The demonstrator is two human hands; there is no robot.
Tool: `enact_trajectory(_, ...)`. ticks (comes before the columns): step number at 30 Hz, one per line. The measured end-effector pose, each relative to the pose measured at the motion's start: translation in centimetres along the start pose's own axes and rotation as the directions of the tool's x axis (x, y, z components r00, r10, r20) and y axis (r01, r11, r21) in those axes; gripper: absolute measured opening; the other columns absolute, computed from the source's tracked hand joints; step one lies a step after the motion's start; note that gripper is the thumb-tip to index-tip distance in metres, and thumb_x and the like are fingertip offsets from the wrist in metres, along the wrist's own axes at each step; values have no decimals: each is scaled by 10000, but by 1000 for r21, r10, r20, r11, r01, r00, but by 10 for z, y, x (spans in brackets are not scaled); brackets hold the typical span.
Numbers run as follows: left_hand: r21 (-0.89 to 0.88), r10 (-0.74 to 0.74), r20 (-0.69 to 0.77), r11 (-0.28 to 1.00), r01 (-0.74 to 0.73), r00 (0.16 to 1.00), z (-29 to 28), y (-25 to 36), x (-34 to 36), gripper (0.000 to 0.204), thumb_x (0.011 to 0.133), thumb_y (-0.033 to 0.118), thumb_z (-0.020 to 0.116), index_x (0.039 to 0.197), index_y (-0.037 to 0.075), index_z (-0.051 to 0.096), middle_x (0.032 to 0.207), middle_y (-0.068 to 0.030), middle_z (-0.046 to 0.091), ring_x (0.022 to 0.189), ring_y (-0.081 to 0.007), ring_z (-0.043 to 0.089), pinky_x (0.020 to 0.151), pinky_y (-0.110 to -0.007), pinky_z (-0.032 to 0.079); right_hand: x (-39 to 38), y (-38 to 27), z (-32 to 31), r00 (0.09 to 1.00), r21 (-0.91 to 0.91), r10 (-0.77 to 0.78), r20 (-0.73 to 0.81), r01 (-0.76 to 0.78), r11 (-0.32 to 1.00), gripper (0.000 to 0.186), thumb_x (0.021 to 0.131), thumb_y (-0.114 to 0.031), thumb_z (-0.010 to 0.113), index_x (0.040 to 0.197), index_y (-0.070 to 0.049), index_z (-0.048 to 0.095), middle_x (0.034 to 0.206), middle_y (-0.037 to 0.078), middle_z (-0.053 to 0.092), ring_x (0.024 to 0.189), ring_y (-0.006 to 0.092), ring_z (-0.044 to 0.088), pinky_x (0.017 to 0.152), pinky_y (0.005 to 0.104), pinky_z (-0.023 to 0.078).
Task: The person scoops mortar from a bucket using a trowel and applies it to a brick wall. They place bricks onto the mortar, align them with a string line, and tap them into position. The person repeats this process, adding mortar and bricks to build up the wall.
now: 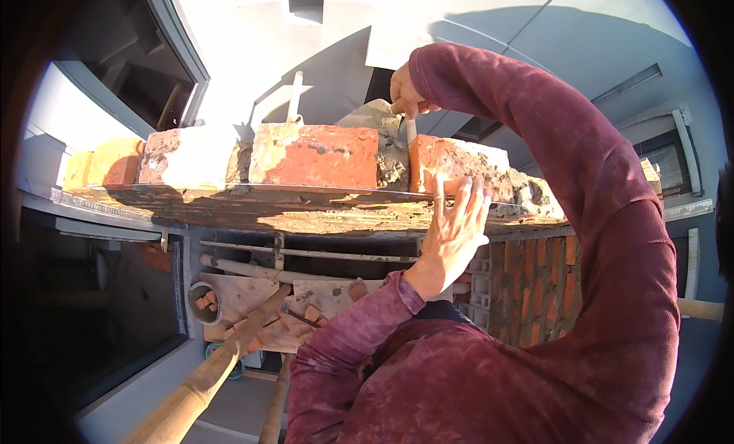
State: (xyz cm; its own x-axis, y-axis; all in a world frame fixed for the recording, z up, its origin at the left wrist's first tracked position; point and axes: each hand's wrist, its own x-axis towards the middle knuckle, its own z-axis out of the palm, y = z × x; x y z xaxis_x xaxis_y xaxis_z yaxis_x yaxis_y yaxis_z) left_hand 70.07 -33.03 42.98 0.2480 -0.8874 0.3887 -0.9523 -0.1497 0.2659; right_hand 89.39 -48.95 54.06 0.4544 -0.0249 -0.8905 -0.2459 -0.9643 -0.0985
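Observation:
My left hand (455, 234) lies with its fingers spread against the near face of a red brick (459, 159) on top of the wall. Beyond that brick, my right hand (409, 91) is closed around the handle of a trowel (373, 115). Its grey, mortar-smeared blade points left, just behind the row. Wet mortar (391, 165) fills the gap between this brick and a second red brick (317, 155) to its left. A thin string (306, 188) runs along the lower front edge of the bricks. The fingers of my right hand hide most of the trowel's handle.
More bricks (187, 155) continue the row leftward. Pale upright sticks, one being a stick (295, 98), stand behind the wall. Below are scaffold boards (329, 295), a bucket (204, 302) with brick pieces and a slanting bamboo pole (206, 379). Windows (99, 306) lie left.

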Motion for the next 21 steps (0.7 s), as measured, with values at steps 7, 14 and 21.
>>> enact_trajectory(7, -59, 24, -24, 998, -25, 999, -14, -2, 2, 831, 726, 495, 705, 1396, 76, 449, 1377, -81, 480, 1289, -234, 401, 1100, -675, 142, -11, 77, 30, 991, 516, -123, -55, 134, 846, 245, 763, -64, 639, 999, -6, 611, 631, 42, 519, 427, 108, 461, 353, 280, 357)
enact_trajectory(14, -19, 38, -73, 999, -40, 997, -10, -2, 4, 764, 714, 451, 731, 1333, 54, 524, 1319, -91, 524, 1245, -249, 448, 1101, -670, 140, -25, 72, 41, 989, 515, -142, -28, 136, 846, 90, 784, -51, 611, 861, -11, 585, 608, 46, 504, 429, 136, 440, 393, 306, 364)
enact_trajectory(21, -494, -6, -171, 866, -81, 985, -76, -45, -1, 582, 830, 427, 676, 1234, 17, 591, 1220, -176, 581, 1140, -323, 542, 1029, -491, 363, -31, 46, 19, 997, 425, 70, 18, -71, 902, 60, 844, -126, 600, 847, -71, 576, 656, 20, 525, 502, 134, 446, 485, 307, 395)
